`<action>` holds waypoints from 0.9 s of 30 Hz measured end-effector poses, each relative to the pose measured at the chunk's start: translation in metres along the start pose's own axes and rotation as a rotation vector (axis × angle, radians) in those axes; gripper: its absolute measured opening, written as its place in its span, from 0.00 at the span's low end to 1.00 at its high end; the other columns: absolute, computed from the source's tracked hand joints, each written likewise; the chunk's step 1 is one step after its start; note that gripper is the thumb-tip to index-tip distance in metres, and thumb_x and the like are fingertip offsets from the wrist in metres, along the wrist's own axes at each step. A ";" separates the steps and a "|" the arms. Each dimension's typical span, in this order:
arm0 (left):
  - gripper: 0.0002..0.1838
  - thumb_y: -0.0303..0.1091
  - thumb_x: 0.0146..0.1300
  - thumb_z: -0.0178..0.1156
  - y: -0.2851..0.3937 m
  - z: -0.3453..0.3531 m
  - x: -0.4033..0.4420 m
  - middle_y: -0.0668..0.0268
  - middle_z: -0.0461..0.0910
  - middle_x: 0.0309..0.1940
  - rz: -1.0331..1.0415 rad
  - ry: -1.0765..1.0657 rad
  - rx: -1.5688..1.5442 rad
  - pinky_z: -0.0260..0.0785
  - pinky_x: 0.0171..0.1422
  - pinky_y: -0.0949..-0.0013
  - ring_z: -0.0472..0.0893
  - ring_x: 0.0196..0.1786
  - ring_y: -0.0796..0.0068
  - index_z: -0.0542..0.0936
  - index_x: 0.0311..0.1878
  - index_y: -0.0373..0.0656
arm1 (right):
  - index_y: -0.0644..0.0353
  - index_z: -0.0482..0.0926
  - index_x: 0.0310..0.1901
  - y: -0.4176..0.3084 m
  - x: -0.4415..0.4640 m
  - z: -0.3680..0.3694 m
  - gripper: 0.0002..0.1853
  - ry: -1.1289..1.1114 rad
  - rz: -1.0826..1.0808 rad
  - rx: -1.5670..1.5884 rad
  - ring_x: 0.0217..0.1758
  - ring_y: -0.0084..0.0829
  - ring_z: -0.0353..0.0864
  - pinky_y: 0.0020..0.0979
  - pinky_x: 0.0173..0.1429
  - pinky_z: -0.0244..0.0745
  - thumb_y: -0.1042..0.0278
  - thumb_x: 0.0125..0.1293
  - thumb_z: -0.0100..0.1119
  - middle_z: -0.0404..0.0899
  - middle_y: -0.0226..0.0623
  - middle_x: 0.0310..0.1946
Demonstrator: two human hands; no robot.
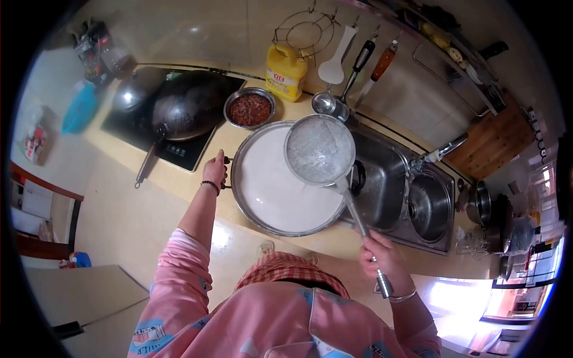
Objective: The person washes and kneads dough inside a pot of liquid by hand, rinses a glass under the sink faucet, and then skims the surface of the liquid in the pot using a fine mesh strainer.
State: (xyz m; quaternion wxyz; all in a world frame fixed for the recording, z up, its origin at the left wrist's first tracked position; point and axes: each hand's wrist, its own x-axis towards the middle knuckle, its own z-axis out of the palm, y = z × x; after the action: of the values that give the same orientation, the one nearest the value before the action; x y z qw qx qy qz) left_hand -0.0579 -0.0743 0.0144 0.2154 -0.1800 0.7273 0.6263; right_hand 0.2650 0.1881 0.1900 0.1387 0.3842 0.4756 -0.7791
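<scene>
A wide metal pan point(239, 207) filled with smooth white liquid point(271, 179) stands on the counter in front of me. My left hand point(215, 169) is closed around the pan's left side handle. In my right hand point(385, 258) is the long metal handle of a strainer point(320, 149). The strainer's round head is over the pan's right part, with whitish, wet-looking stuff in it. Whether it touches the liquid, I cannot tell. Behind the pan sits a metal bowl point(228, 117) of reddish-brown chopped food.
Left on the black cooktop point(200, 149) is a dark wok point(185, 107), its handle toward me. A yellow jug point(286, 73) stands by the wall under hanging utensils. A double sink point(382, 209) with a faucet point(439, 152) adjoins the pan's right side.
</scene>
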 end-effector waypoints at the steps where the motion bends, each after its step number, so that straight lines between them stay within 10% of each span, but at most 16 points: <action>1: 0.22 0.54 0.61 0.46 0.000 0.000 0.000 0.76 0.58 0.11 0.005 -0.007 0.000 0.48 0.15 0.76 0.56 0.12 0.82 0.73 0.29 0.42 | 0.53 0.66 0.54 -0.003 -0.002 -0.003 0.14 0.001 0.001 0.000 0.12 0.12 0.54 0.16 0.14 0.53 0.65 0.67 0.43 0.59 0.23 0.19; 27: 0.23 0.54 0.60 0.47 0.002 0.000 -0.002 0.73 0.63 0.14 -0.004 0.008 -0.007 0.50 0.15 0.76 0.59 0.12 0.82 0.74 0.28 0.41 | 0.55 0.66 0.50 0.012 -0.015 -0.004 0.12 -0.044 0.196 -0.207 0.13 0.12 0.55 0.16 0.14 0.50 0.68 0.67 0.41 0.60 0.22 0.18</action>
State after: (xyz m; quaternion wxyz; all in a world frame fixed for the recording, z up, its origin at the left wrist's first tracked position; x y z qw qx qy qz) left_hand -0.0569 -0.0743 0.0173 0.2130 -0.1849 0.7255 0.6278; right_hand 0.2838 0.1828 0.1928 0.2635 0.3954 0.5103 -0.7168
